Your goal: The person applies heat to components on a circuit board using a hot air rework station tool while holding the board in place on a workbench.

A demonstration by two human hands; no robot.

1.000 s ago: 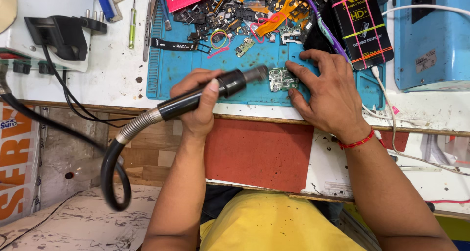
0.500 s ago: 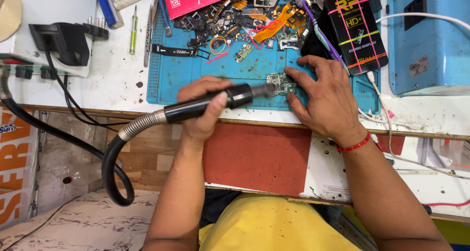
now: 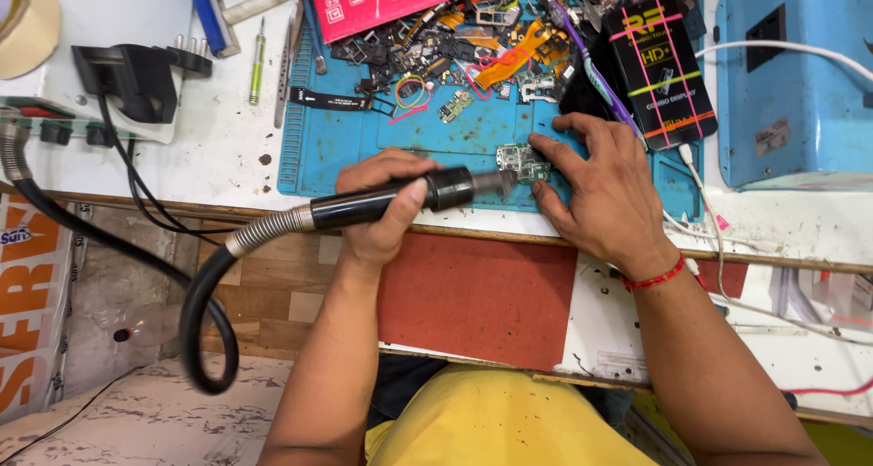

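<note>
Far out at nine o'clock the black hose loops down off the bench and climbs back through its metal spring collar into the black hot-air wand, which my left hand holds closed around the barrel, thumb laid along the top. The nozzle points toward three o'clock and ends right at the small green circuit board, which lies flat on the blue work mat near its front edge, at about twelve o'clock from my chest. Just to the right, my right hand rests palm down with fingers spread, its fingertips pressing at the board's edges to pin it rather than closing around it. Above the board, toward twelve o'clock, a heap of loose phone parts and orange flex strips covers the mat, with a pink packet behind it; at two o'clock lies a black box, and further right a blue machine. As I judge it, the board is placed and steadied and the nozzle is on it, so heating is in hand; I see nothing lifted off the board yet, and whether any solder has softened I cannot tell.
</note>
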